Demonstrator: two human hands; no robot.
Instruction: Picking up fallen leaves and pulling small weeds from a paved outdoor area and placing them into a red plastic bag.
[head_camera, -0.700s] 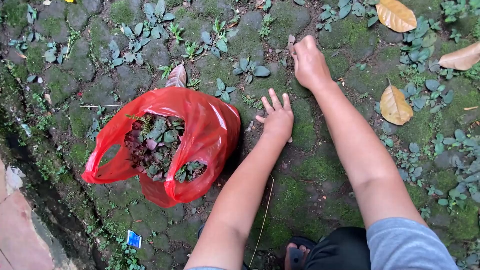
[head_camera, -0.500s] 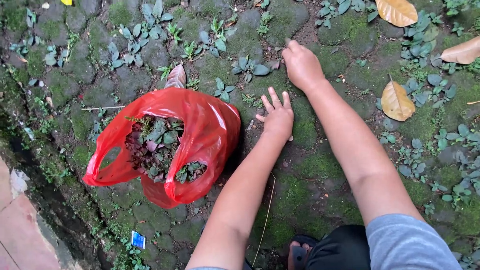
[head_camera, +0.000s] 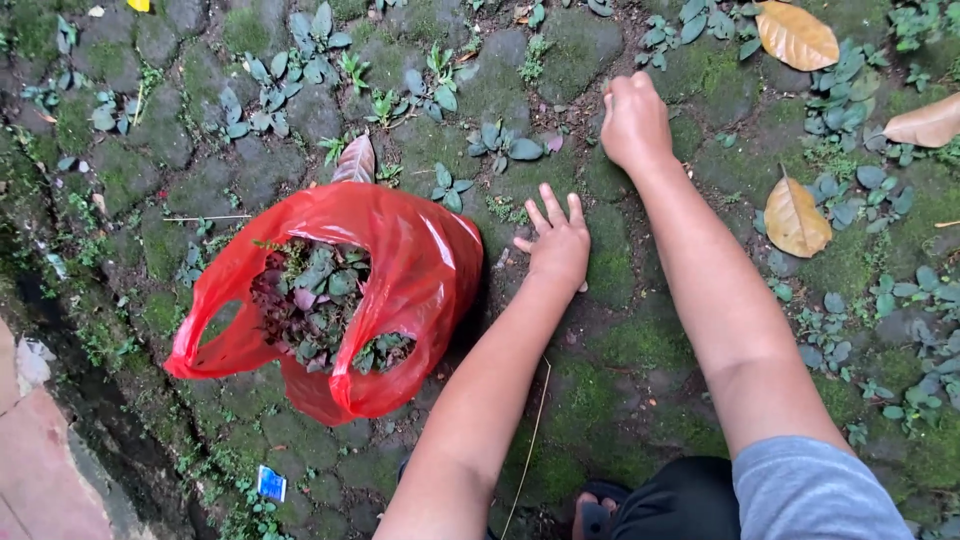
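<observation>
Mossy stone paving (head_camera: 620, 340); small weeds (head_camera: 505, 145); outdoors

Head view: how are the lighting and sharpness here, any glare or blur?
Head view: soft, even daylight, no hard shadows; mild sheen on the red plastic bag of pulled weeds; flat left hand and closed right hand both sharp; mossy stone paving crisp, no evident motion blur.

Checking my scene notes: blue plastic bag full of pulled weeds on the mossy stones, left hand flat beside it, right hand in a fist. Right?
Not quite. The head view shows the plastic bag is red, not blue. The rest holds: pulled weeds fill it, left hand flat on the mossy stones, right hand fisted.
</observation>
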